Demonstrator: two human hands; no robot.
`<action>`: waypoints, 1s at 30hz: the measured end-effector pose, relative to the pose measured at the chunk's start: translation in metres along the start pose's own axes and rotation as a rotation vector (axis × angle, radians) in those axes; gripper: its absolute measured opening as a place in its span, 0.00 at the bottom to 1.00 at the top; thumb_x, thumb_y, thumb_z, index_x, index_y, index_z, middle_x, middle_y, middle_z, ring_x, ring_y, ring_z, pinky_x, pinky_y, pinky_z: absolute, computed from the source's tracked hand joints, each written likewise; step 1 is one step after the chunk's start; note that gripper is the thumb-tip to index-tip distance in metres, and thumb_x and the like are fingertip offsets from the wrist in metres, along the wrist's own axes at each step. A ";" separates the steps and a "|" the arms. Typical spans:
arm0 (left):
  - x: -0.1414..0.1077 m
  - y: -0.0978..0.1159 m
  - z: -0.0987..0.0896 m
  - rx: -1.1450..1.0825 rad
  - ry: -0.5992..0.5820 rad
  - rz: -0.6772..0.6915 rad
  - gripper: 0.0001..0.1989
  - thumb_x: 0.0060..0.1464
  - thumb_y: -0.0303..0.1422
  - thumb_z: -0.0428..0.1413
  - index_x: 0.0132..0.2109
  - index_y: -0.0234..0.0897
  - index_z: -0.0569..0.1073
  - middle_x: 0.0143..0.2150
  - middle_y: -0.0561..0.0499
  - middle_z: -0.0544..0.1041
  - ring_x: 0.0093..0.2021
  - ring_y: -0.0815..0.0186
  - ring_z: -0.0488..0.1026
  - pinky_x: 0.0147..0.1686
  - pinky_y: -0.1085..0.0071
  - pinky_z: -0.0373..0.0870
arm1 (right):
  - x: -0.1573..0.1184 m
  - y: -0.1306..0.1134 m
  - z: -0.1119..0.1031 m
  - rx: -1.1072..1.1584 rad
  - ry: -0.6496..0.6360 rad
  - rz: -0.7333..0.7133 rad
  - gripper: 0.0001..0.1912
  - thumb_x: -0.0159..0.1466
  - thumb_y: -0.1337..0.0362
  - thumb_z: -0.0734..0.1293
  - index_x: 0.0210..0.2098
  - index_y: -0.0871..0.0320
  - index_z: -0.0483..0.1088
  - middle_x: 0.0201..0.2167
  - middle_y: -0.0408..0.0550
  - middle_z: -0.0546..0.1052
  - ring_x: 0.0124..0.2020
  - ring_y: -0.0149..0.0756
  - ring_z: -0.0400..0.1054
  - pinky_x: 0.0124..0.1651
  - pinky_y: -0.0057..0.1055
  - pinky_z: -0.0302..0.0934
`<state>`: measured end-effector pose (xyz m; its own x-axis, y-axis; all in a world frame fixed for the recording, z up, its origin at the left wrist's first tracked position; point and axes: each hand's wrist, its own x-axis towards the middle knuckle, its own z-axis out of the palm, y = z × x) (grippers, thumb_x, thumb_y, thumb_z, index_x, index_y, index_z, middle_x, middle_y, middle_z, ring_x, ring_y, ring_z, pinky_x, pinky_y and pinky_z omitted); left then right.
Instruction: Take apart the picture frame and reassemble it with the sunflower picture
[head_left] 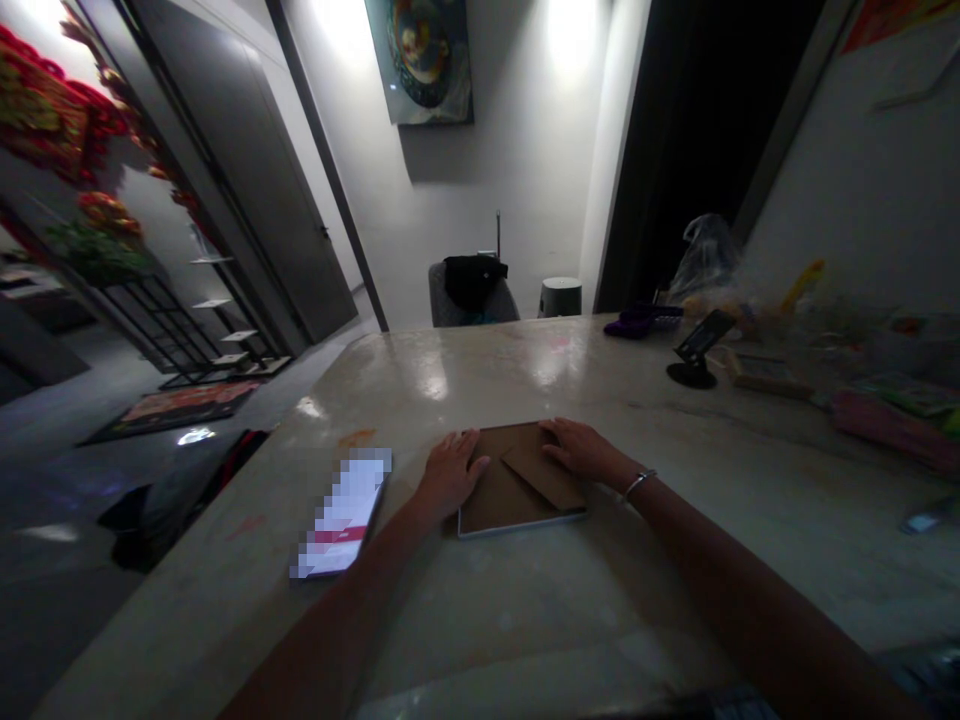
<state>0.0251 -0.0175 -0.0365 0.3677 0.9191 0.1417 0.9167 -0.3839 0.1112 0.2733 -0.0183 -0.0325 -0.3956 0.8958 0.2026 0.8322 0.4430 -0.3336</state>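
Note:
A flat brown panel (491, 500) with a thin white edge lies on the table in front of me. It looks like the back of a picture frame, with a slanted brown flap (551, 475) across its right part. My left hand (450, 470) rests along its left edge, fingers stretched out and thumb reaching over the brown surface. At the upper right corner, my right hand (581, 448) lies on the panel with its fingers extended; a bracelet (639, 484) circles that wrist. To the left of my left hand is a phone (346, 515) with a lit, pixelated screen.
The glossy stone-like table (420, 620) has a black phone stand (697, 350), a purple item (641, 320), a clear plastic bag (709, 265) and blurred clutter on its right. Beyond the far edge stands a chair (442, 300) with a black bag (474, 280) on it.

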 end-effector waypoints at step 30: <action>-0.008 0.000 -0.020 -0.166 0.024 -0.119 0.18 0.55 0.41 0.43 0.37 0.33 0.72 0.41 0.41 0.74 0.43 0.60 0.69 0.46 0.63 0.61 | 0.003 0.000 -0.010 0.299 -0.009 0.312 0.20 0.59 0.62 0.61 0.49 0.65 0.66 0.37 0.54 0.77 0.35 0.36 0.71 0.35 0.27 0.60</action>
<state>0.0193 -0.0269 -0.0176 0.2527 0.9572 0.1413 0.9144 -0.2840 0.2885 0.2756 -0.0160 -0.0229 -0.1477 0.9881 0.0420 0.7639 0.1409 -0.6297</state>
